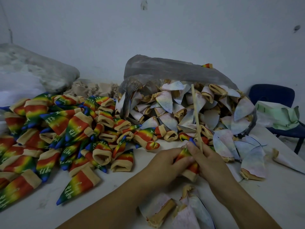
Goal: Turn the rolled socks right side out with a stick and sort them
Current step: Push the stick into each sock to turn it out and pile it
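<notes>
Gripping rainbow sock (pixel 186 156), tan cuff, stick (pixel 196 116)

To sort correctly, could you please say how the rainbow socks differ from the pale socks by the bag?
Rainbow-coloured socks show vivid bands and white lettering; pale whitish socks look washed-out. The rainbow socks lie loose on the table; the pale socks spill from a grey plastic bag. Both have tan cuffs.

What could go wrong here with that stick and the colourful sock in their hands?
The stick, gripped by the right hand, could poke through the rainbow sock that the left hand holds. The pale socks spilling from the plastic bag lie against the rainbow pile, so the two sorts could mix.
</notes>
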`<control>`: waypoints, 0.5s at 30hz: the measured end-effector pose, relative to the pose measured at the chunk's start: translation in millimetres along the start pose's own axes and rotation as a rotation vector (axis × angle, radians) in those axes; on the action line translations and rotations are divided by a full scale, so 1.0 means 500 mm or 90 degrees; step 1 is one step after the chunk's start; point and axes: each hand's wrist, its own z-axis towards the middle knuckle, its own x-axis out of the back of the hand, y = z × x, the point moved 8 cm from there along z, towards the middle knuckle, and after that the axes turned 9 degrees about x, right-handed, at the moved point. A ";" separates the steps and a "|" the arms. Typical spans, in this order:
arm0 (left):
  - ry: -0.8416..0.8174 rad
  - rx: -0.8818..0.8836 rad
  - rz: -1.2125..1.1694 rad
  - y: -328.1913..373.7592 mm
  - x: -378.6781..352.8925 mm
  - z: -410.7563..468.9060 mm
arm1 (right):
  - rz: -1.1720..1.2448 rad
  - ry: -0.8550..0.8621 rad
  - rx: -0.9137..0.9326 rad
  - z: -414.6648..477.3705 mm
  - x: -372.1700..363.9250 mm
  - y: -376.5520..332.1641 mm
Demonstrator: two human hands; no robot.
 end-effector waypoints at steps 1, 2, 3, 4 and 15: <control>-0.002 -0.005 0.009 0.002 -0.002 -0.001 | 0.006 0.016 0.006 0.002 0.004 0.000; 0.000 -0.001 0.007 0.003 -0.001 0.000 | 0.024 0.031 0.009 0.003 0.007 -0.003; -0.002 0.007 -0.003 0.002 0.001 0.000 | 0.057 0.046 0.007 0.003 0.010 -0.003; -0.008 0.018 -0.017 -0.001 0.002 0.001 | 0.094 0.058 -0.002 0.002 0.012 -0.004; 0.015 0.039 -0.157 0.010 0.006 0.005 | 0.340 0.141 -0.069 0.010 0.014 0.018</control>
